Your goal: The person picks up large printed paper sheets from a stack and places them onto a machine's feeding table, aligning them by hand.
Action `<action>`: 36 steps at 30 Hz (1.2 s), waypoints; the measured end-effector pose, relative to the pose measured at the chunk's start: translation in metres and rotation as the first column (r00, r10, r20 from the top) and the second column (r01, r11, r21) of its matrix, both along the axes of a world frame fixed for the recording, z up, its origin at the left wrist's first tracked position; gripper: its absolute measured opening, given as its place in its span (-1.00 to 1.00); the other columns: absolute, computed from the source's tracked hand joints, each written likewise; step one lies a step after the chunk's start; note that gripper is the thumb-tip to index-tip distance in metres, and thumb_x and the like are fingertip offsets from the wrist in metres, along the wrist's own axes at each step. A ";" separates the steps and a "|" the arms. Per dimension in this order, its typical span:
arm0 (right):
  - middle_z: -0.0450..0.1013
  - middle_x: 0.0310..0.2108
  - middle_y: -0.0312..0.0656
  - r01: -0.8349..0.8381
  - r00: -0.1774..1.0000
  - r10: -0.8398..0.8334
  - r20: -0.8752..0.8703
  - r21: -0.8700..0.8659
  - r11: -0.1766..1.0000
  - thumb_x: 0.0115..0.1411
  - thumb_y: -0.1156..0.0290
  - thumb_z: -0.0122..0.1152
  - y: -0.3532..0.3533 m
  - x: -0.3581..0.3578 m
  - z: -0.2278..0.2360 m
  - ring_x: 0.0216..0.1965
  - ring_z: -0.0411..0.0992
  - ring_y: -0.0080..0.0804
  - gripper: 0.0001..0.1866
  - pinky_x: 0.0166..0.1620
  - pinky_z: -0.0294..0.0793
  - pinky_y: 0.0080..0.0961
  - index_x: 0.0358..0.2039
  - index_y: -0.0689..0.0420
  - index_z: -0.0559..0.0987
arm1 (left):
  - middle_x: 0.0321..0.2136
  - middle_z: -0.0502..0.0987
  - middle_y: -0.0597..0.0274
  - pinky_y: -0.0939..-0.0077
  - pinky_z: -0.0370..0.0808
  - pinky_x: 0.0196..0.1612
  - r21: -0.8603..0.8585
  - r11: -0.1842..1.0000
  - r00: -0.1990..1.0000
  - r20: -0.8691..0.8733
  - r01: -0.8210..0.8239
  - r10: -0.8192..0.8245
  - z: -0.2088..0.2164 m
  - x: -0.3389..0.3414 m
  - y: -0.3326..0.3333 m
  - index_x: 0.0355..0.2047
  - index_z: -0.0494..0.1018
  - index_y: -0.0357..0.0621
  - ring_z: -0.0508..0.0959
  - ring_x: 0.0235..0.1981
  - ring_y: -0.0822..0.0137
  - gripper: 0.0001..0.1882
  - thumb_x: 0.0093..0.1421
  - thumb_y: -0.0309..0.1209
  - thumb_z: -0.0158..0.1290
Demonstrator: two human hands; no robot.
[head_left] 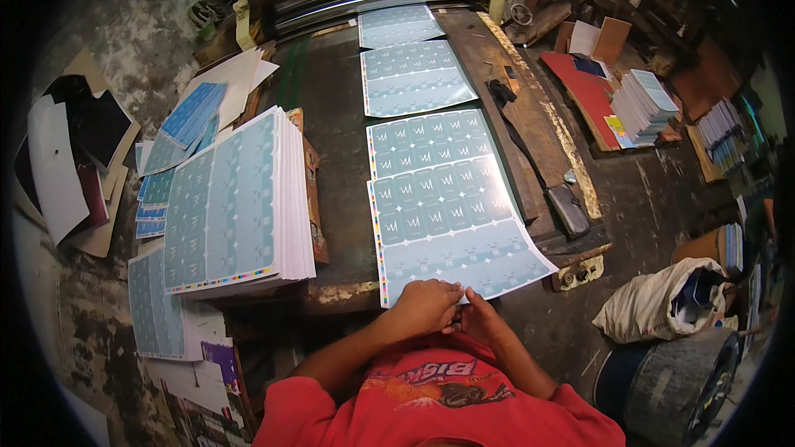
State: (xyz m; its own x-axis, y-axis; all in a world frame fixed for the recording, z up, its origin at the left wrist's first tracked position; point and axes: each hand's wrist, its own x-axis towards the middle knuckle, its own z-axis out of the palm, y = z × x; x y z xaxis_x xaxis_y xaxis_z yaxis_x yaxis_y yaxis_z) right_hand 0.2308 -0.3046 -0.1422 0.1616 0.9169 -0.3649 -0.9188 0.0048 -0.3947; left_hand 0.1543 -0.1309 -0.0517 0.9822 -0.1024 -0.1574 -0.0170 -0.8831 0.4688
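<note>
My left hand (424,305) and my right hand (484,319) meet at the near edge of a printed teal sheet (464,261). Their fingers are curled in against each other, and the fingertips are partly hidden. Whether they pinch the paper cannot be made out. The sheet lies on a dark machine bed (331,141), its near edge reaching past the bed toward me. It overlaps another printed sheet (426,128) just beyond it. Farther up the bed lie a third printed sheet (414,87) and another sheet (397,23) by the rollers.
Metal rollers (373,4) span the far end. At left stands a thick stack of printed sheets (224,199), with loose blue sheets (195,112) behind it. A dark pouch on a strap (568,209) rests on the bed's right edge. A white sack (658,302) and a drum (675,385) stand right.
</note>
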 end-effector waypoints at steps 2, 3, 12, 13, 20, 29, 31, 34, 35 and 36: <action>0.51 -0.26 -0.15 0.004 0.995 -0.015 -0.097 -0.113 0.994 0.31 -0.01 0.02 0.005 -0.001 -0.007 -0.28 0.50 -0.32 -0.50 -0.20 0.53 -0.29 0.07 0.11 0.35 | -0.17 0.59 0.11 0.11 0.54 -0.20 -0.017 1.000 1.000 0.017 0.005 -0.005 0.003 -0.009 -0.001 -0.07 0.51 -0.12 0.59 -0.18 0.05 -0.64 0.15 -0.26 0.04; 0.49 -0.29 -0.15 0.029 0.997 -0.039 -0.064 -0.152 0.988 0.32 0.01 0.01 0.007 -0.002 -0.007 -0.32 0.48 -0.33 -0.52 -0.19 0.52 -0.28 0.05 0.12 0.37 | -0.18 0.59 0.10 0.11 0.54 -0.18 -0.025 1.000 1.000 0.026 0.006 -0.006 0.006 -0.014 -0.001 -0.07 0.51 -0.13 0.59 -0.17 0.05 -0.64 0.15 -0.26 0.04; 0.47 -0.46 -0.07 0.074 0.996 -0.054 0.066 -0.367 0.927 0.37 0.13 -0.04 -0.015 -0.014 -0.016 -0.45 0.44 -0.32 -0.60 -0.20 0.47 -0.28 -0.05 0.23 0.40 | 0.14 0.42 0.01 0.17 0.24 0.26 -0.160 0.959 0.864 0.417 -0.235 0.281 0.111 -0.075 0.078 0.16 0.38 -0.21 0.33 0.25 0.03 -0.37 0.09 -0.26 0.25; 0.46 -0.46 -0.06 0.045 0.998 -0.023 0.063 -0.376 0.926 0.37 0.13 -0.04 -0.017 -0.017 -0.013 -0.45 0.44 -0.32 -0.61 -0.21 0.47 -0.30 -0.05 0.24 0.39 | 0.19 0.37 -0.01 0.16 0.17 0.31 -0.122 0.944 0.838 0.437 -0.305 0.327 0.127 -0.091 0.090 0.18 0.35 -0.21 0.27 0.30 0.03 -0.30 0.07 -0.20 0.27; 0.49 -0.42 -0.01 0.051 0.998 -0.030 0.058 -0.413 0.909 0.37 0.17 -0.04 -0.034 -0.036 -0.006 -0.43 0.48 -0.28 -0.60 -0.28 0.45 -0.38 -0.03 0.28 0.36 | 0.37 0.03 -0.07 -0.07 -0.17 0.38 0.276 0.692 0.742 0.333 -0.667 0.582 0.113 -0.146 0.168 0.34 0.06 -0.21 -0.08 0.42 -0.07 0.14 -0.09 0.22 0.24; 0.51 -0.36 0.02 0.076 0.995 -0.046 0.092 -0.355 0.932 0.38 0.14 -0.07 -0.032 -0.042 0.000 -0.39 0.51 -0.25 -0.58 -0.31 0.45 -0.42 -0.01 0.29 0.36 | 0.33 0.16 0.04 0.04 -0.15 0.39 0.032 0.731 0.698 0.331 -0.681 0.635 0.092 -0.161 0.163 0.26 0.26 -0.18 0.02 0.40 0.00 -0.25 0.19 0.03 0.08; 0.52 -0.36 0.02 0.063 0.998 -0.050 0.050 -0.316 0.947 0.39 0.09 -0.11 -0.027 -0.037 0.000 -0.41 0.50 -0.27 -0.54 -0.28 0.46 -0.40 -0.02 0.28 0.37 | 0.27 0.27 0.06 0.06 -0.12 0.39 -0.055 0.719 0.660 0.354 -0.693 0.663 0.093 -0.163 0.164 0.18 0.36 -0.18 0.09 0.38 0.02 -0.40 0.27 -0.03 0.01; 0.53 -0.38 0.03 0.088 0.994 -0.061 0.091 -0.333 0.939 0.39 0.02 -0.15 -0.014 -0.025 -0.005 -0.43 0.49 -0.30 -0.49 -0.23 0.46 -0.37 -0.03 0.28 0.39 | 0.17 0.40 0.06 0.07 -0.08 0.38 -0.204 0.669 0.578 0.367 -0.714 0.729 0.091 -0.163 0.166 0.09 0.46 -0.17 0.17 0.34 0.03 -0.52 0.35 -0.09 -0.08; 0.53 -0.38 0.03 0.105 0.990 -0.065 0.123 -0.350 0.931 0.39 0.00 -0.16 -0.009 -0.020 -0.009 -0.44 0.48 -0.31 -0.48 -0.22 0.46 -0.35 -0.03 0.27 0.40 | 0.14 0.44 0.05 0.08 -0.07 0.38 -0.257 0.645 0.546 0.366 -0.720 0.754 0.089 -0.162 0.167 0.06 0.49 -0.17 0.20 0.33 0.03 -0.54 0.38 -0.10 -0.11; 0.54 -0.40 0.03 0.100 0.992 -0.072 0.103 -0.306 0.947 0.38 -0.02 -0.17 -0.006 -0.016 -0.012 -0.45 0.48 -0.33 -0.46 -0.19 0.47 -0.29 -0.03 0.27 0.40 | 0.12 0.46 0.06 0.08 -0.06 0.38 -0.291 0.617 0.508 0.371 -0.731 0.777 0.088 -0.160 0.167 0.04 0.50 -0.18 0.22 0.32 0.03 -0.55 0.38 -0.11 -0.13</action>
State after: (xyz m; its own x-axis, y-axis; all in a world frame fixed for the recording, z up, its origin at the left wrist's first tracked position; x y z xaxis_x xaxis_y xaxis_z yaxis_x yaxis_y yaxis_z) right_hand 0.2150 -0.3103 -0.1543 0.2795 0.7420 -0.6093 -0.8814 -0.0534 -0.4693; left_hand -0.0060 0.0360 0.0359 0.6457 0.7195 0.2557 0.4238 -0.6162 0.6638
